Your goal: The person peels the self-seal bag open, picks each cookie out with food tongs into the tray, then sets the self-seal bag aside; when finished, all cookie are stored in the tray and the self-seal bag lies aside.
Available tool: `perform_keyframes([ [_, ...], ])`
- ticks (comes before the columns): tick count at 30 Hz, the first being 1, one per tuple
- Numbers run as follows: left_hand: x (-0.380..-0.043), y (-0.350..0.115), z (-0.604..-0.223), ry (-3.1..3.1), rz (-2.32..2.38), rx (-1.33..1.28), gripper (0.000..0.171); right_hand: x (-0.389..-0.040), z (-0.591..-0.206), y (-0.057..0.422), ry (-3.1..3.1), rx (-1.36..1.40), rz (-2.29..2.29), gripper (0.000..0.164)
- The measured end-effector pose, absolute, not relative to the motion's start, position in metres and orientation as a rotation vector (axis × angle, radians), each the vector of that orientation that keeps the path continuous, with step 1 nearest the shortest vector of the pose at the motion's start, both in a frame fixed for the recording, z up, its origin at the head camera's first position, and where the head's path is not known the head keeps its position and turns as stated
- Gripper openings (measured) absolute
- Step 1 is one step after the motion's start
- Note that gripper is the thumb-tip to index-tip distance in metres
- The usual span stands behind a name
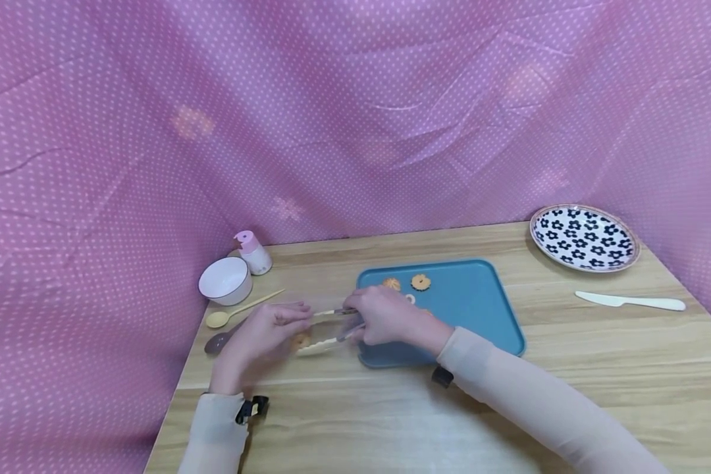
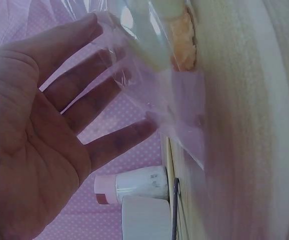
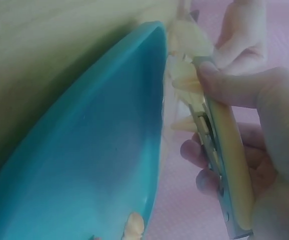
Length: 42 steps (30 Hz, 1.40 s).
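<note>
My right hand [image 1: 391, 317] grips metal tongs [image 3: 229, 170] with cream-coloured tips [image 1: 318, 346], over the left side of a blue tray [image 1: 468, 313]. The tips point left and stand apart, close to a cookie [image 1: 300, 341] on the wood. In the left wrist view, this orange-brown cookie [image 2: 183, 42] shows at a clear plastic bag [image 2: 159, 92]; whether it lies wholly inside is hard to tell. My left hand [image 2: 44, 120] has its fingers spread and fairly straight, their tips touching the bag. On the tray lie a flower-shaped cookie [image 1: 421, 282], another cookie [image 1: 392, 284] and a pale ring [image 1: 411, 299].
At the left stand a white bowl [image 1: 225, 281] and a pink-topped bottle [image 1: 254, 253]. A yellow spoon [image 1: 218, 319] and a dark ladle [image 1: 216, 343] lie near my left hand. On the right are a flower-patterned plate [image 1: 586, 238] and a white knife [image 1: 631, 301].
</note>
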<state>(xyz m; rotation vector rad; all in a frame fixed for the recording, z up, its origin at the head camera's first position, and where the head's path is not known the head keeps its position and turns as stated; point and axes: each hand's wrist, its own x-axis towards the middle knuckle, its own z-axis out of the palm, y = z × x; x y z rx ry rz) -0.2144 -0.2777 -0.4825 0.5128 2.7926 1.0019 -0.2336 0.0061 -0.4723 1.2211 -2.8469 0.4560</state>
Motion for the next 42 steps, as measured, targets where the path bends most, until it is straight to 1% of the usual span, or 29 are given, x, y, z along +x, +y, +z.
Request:
perform_keyframes([
  [7, -0.216, -0.279, -0.483, 2.808, 0.979, 0.505, 0.027, -0.233, -0.472, 0.007, -2.827, 1.224, 0.468, 0.042],
  [11, -0.217, -0.278, -0.484, 2.798, 0.981, 0.497, 0.027, -0.233, -0.472, 0.007, -2.811, 1.207, 0.465, 0.041],
  [17, -0.217, -0.28, -0.483, 2.752, 1.037, 0.479, 0.023, -0.231, -0.47, 0.013, -2.773, 1.16, 0.496, 0.038],
  [26, -0.218, -0.283, -0.482, 2.776, 1.031, 0.488, 0.023, -0.229, -0.47, 0.035, -2.774, 1.065, 0.49, 0.037],
  [30, -0.218, -0.285, -0.482, 2.792, 1.007, 0.504, 0.024, -0.23, -0.465, 0.056, -2.746, 1.035, 0.54, 0.037],
  [34, -0.217, -0.289, -0.482, 2.799, 0.988, 0.482, 0.025, -0.228, -0.457, 0.086, -2.748, 0.986, 0.559, 0.039],
  [42, -0.216, -0.304, -0.481, 2.777, 0.999, 0.414, 0.025, -0.219, -0.442, 0.177, -2.781, 0.768, 0.573, 0.047],
])
